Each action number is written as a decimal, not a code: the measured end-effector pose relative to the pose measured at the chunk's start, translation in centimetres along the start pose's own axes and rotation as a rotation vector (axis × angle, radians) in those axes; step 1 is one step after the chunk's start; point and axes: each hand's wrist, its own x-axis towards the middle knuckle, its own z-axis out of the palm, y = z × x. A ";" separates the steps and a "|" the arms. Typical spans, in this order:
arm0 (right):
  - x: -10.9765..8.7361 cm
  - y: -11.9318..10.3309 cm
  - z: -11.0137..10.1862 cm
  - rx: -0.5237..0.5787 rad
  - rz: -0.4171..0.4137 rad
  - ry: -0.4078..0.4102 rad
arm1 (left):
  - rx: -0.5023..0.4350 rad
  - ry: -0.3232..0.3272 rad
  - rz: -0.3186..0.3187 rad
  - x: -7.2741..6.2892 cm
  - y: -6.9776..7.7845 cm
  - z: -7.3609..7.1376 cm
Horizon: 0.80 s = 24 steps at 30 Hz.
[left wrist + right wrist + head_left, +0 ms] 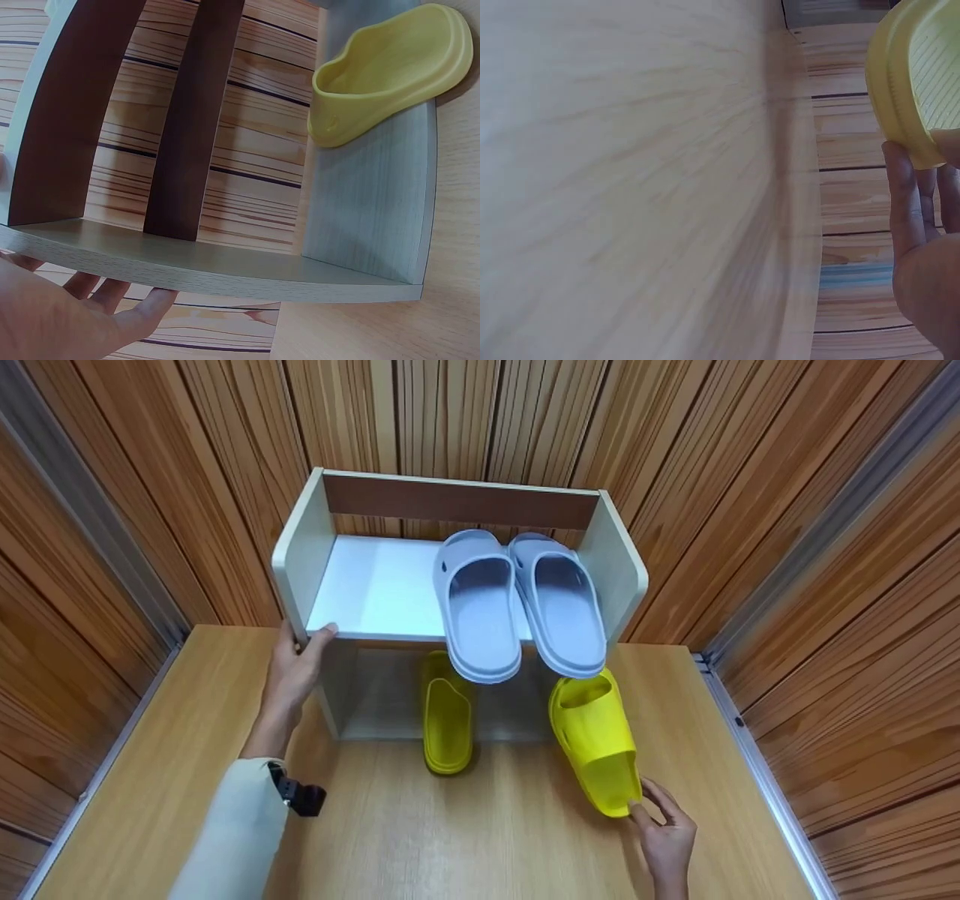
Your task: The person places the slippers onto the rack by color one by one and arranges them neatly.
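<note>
My left hand [291,679] grips the left side of a small white two-tier shoe rack [379,585], its thumb over the upper board's front edge. In the left wrist view the fingers lie along the outside of the side panel [225,271]. At the lower right, my right hand [670,840] pinches the heel end of a yellow slipper [596,735], thumb inside and fingers beneath. That slipper is tilted, its toe towards the rack's lower right. Another yellow slipper [448,724] rests on the lower tier, its heel over the front edge.
Two grey-blue slippers [484,622] sit side by side on the right of the upper tier, heels overhanging its front. The rack stands on a wood-grain surface [420,832], against a wood-panelled wall [442,420]. Panelled walls with metal edge strips [772,802] rise at both sides.
</note>
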 end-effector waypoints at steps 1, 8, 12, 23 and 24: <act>0.0 0.0 0.1 0.004 -0.011 -0.007 | -0.002 -0.001 0.000 0.0 0.0 0.0; -0.1 -0.4 1.0 0.027 -0.057 -0.054 | 0.012 0.006 0.014 0.0 0.1 0.0; -0.5 -1.1 1.7 0.051 -0.070 -0.076 | 0.017 0.005 0.015 -0.1 0.1 0.1; -1.5 -3.7 3.5 0.028 -0.151 -0.160 | 0.023 0.008 -0.007 -0.2 0.1 0.0; -1.5 -3.4 3.8 0.027 -0.143 -0.163 | 0.021 0.009 -0.006 -0.2 0.1 -0.1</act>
